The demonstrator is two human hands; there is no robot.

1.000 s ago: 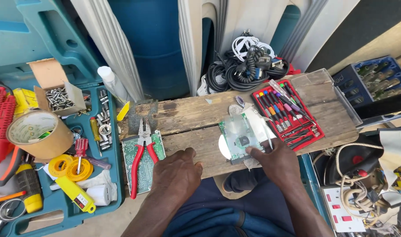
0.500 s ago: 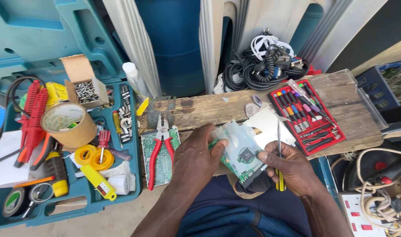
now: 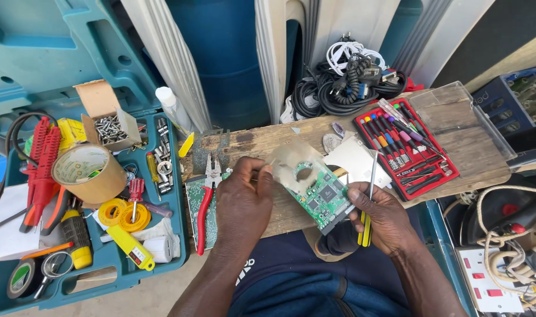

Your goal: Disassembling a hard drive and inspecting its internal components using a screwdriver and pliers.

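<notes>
Over a worn wooden board [image 3: 456, 155], both hands hold a green circuit board [image 3: 322, 196] that carries a thin translucent sheet [image 3: 291, 161] on its upper left. My left hand [image 3: 244, 199] pinches that sheet at its left edge. My right hand [image 3: 381, 217] grips the circuit board's lower right corner and also holds a yellow-handled screwdriver [image 3: 366, 202], shaft pointing up. A flat silver plate [image 3: 353, 155] lies on the wood behind the board.
Red-handled pliers [image 3: 206, 202] rest on another green circuit board [image 3: 193, 208] to the left. A red tray of small screwdrivers [image 3: 406, 147] sits right. A teal toolbox [image 3: 103, 258] holds tape, screws and tools. Black cables [image 3: 338, 82] pile behind.
Both hands lifted the circuit board off the wood and tilted it. My right hand picked up the screwdriver. My left hand moved from the wood to the sheet's edge.
</notes>
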